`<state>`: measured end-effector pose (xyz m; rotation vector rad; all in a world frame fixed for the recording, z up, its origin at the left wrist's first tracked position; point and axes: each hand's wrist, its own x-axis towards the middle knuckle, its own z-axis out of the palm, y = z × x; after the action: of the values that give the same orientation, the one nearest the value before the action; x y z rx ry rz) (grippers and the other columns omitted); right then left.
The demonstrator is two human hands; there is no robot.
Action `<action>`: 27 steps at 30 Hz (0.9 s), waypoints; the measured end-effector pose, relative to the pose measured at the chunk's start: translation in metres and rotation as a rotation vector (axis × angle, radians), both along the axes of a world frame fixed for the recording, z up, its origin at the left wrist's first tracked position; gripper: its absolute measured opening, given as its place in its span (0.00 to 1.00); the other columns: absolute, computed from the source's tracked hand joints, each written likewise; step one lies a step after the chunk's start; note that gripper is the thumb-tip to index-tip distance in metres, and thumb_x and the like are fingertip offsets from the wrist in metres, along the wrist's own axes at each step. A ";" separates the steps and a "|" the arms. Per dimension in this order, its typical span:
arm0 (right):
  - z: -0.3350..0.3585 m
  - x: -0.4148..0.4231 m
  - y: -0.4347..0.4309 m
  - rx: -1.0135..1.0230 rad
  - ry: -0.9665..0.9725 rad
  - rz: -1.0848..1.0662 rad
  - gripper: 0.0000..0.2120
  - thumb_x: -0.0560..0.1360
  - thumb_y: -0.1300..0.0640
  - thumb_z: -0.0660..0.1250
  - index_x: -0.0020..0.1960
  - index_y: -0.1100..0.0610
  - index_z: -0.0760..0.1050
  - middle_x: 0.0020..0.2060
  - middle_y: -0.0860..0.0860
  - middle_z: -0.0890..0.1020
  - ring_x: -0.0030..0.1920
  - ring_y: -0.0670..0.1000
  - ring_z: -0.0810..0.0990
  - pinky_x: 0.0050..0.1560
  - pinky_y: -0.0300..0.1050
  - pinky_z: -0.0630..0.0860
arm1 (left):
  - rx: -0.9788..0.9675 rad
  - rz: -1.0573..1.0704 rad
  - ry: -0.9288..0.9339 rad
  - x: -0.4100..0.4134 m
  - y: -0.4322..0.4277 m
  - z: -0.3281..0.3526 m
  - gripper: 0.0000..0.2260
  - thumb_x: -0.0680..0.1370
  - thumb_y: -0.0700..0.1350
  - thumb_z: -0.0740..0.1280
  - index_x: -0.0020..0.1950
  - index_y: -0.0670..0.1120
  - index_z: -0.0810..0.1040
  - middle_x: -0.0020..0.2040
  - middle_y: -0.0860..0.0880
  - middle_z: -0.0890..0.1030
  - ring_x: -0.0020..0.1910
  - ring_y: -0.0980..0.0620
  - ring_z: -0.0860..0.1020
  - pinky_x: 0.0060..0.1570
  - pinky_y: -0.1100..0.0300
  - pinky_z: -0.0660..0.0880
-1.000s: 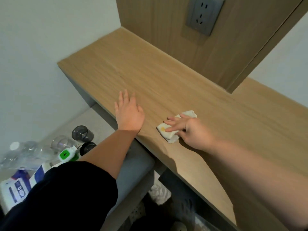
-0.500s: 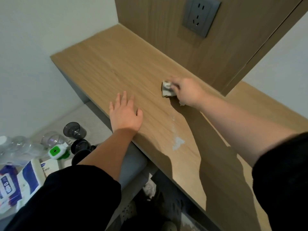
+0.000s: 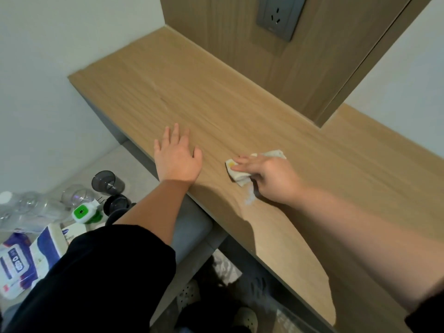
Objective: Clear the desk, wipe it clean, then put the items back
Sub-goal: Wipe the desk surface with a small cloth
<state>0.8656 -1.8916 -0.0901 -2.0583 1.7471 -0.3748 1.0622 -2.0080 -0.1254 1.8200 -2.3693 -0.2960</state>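
The right hand (image 3: 274, 179) has slid the small white cloth (image 3: 241, 177) back toward the front of the light wooden surface (image 3: 192, 92), straight fingers pressing it. The left hand (image 3: 177, 159) lies flat, fingers spread.

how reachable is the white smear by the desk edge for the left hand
Probably yes: the left hand lies flat and empty on the desk, with bare wood up to the smear. The right hand, pressing the cloth, sits beside it.
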 end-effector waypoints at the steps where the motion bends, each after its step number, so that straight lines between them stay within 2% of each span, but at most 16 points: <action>1: 0.001 0.002 0.011 0.009 -0.007 0.015 0.24 0.74 0.68 0.66 0.65 0.48 0.75 0.67 0.45 0.74 0.70 0.46 0.69 0.73 0.44 0.60 | -0.002 -0.001 0.000 0.000 0.000 0.000 0.26 0.81 0.53 0.54 0.79 0.48 0.59 0.80 0.47 0.54 0.79 0.47 0.50 0.77 0.45 0.47; 4: 0.011 0.003 0.028 0.107 -0.120 -0.011 0.24 0.74 0.71 0.63 0.63 0.50 0.77 0.66 0.44 0.75 0.68 0.43 0.70 0.71 0.43 0.65 | -0.003 0.005 0.017 0.000 0.001 0.000 0.26 0.81 0.53 0.54 0.79 0.48 0.59 0.80 0.47 0.55 0.79 0.47 0.50 0.77 0.45 0.46; 7: 0.022 -0.013 0.009 0.060 -0.239 -0.241 0.22 0.76 0.70 0.60 0.63 0.51 0.76 0.66 0.45 0.75 0.68 0.44 0.71 0.68 0.39 0.68 | -0.002 0.010 0.024 0.000 0.000 -0.002 0.26 0.81 0.53 0.54 0.79 0.49 0.59 0.80 0.47 0.55 0.79 0.47 0.50 0.77 0.45 0.46; 10: 0.010 -0.026 -0.016 -0.045 -0.090 -0.363 0.24 0.75 0.72 0.58 0.66 0.54 0.75 0.68 0.50 0.73 0.71 0.51 0.69 0.71 0.43 0.63 | -0.002 0.013 0.018 0.001 0.000 -0.001 0.26 0.81 0.53 0.53 0.79 0.49 0.59 0.80 0.48 0.55 0.79 0.48 0.50 0.77 0.46 0.46; 13: -0.003 -0.015 -0.008 -0.015 0.027 -0.312 0.31 0.71 0.75 0.60 0.70 0.54 0.72 0.71 0.52 0.70 0.73 0.53 0.64 0.74 0.44 0.56 | 0.001 0.009 0.012 0.000 0.000 0.000 0.26 0.81 0.53 0.53 0.79 0.49 0.59 0.80 0.48 0.54 0.79 0.48 0.49 0.77 0.46 0.46; 17: 0.003 0.001 0.036 -0.017 0.015 -0.121 0.31 0.70 0.76 0.62 0.69 0.53 0.72 0.70 0.50 0.71 0.73 0.50 0.66 0.74 0.43 0.57 | 0.007 0.007 -0.008 0.000 0.000 0.002 0.26 0.81 0.54 0.53 0.79 0.50 0.58 0.80 0.48 0.54 0.79 0.48 0.49 0.77 0.46 0.46; 19: 0.012 -0.001 0.050 0.025 -0.055 -0.115 0.27 0.74 0.73 0.61 0.68 0.52 0.73 0.70 0.47 0.71 0.70 0.48 0.69 0.69 0.36 0.63 | 0.008 0.009 -0.006 0.000 0.000 0.002 0.26 0.81 0.54 0.53 0.79 0.50 0.58 0.80 0.48 0.54 0.79 0.48 0.49 0.77 0.46 0.46; 21: 0.025 -0.009 0.044 0.039 -0.119 -0.242 0.23 0.78 0.68 0.60 0.69 0.51 0.71 0.70 0.45 0.71 0.65 0.47 0.75 0.60 0.32 0.69 | 0.008 0.006 -0.011 0.000 0.000 0.001 0.26 0.81 0.54 0.53 0.80 0.50 0.58 0.80 0.48 0.53 0.79 0.48 0.49 0.77 0.46 0.46; 23: 0.030 -0.024 0.024 -0.041 -0.044 -0.396 0.22 0.80 0.63 0.59 0.72 0.50 0.67 0.66 0.48 0.76 0.58 0.51 0.79 0.52 0.39 0.75 | 0.008 0.008 -0.016 0.000 0.000 0.002 0.26 0.81 0.54 0.53 0.80 0.50 0.57 0.81 0.48 0.53 0.79 0.49 0.49 0.77 0.46 0.46; 25: 0.028 -0.039 0.000 -0.102 0.100 -0.482 0.23 0.81 0.58 0.58 0.75 0.50 0.62 0.57 0.55 0.81 0.49 0.57 0.80 0.46 0.48 0.76 | 0.006 0.009 -0.011 0.000 0.000 0.002 0.26 0.82 0.53 0.53 0.80 0.50 0.57 0.81 0.49 0.53 0.79 0.49 0.49 0.77 0.46 0.46; 26: 0.024 -0.043 -0.010 -0.077 0.166 -0.477 0.24 0.81 0.56 0.58 0.76 0.51 0.59 0.57 0.57 0.81 0.48 0.58 0.79 0.45 0.49 0.75 | 0.004 0.011 -0.007 0.000 0.000 0.002 0.26 0.82 0.53 0.53 0.79 0.50 0.57 0.80 0.49 0.53 0.79 0.49 0.49 0.77 0.46 0.46; 27: 0.019 -0.045 -0.018 -0.022 0.209 -0.438 0.25 0.81 0.54 0.58 0.77 0.52 0.57 0.61 0.58 0.79 0.52 0.59 0.79 0.48 0.49 0.75 | -0.002 0.013 -0.003 0.000 0.000 0.002 0.26 0.82 0.53 0.53 0.79 0.50 0.57 0.80 0.49 0.53 0.79 0.49 0.49 0.77 0.47 0.46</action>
<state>0.8207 -1.9093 -0.0714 -1.7676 2.3348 -0.3128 1.0624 -2.0077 -0.1238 1.8356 -2.3580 -0.2886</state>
